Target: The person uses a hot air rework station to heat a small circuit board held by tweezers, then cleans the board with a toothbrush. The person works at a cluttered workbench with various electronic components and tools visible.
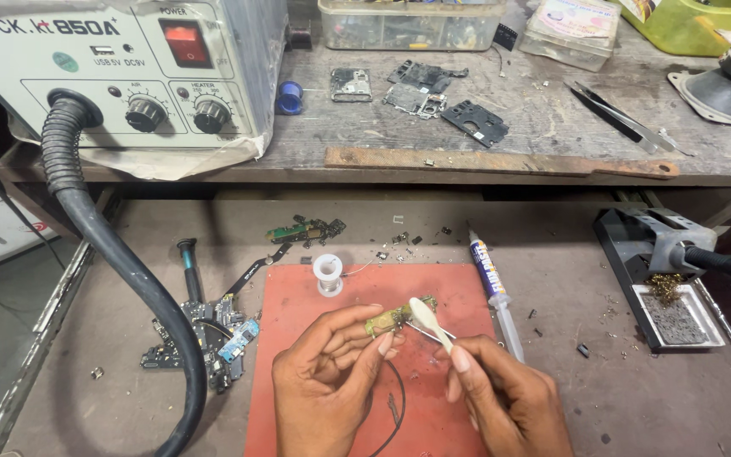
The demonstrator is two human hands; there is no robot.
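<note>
Head view shows the left hand pinched around a small greenish circuit board held just above the red work mat, while the right hand is closed on a white brush whose head touches that board. Just beyond them a solder spool stands on the mat, with a syringe tube beside its right edge. Farther back, a hot-air station sits on the upper shelf, its black hose curving down at the left.
</note>
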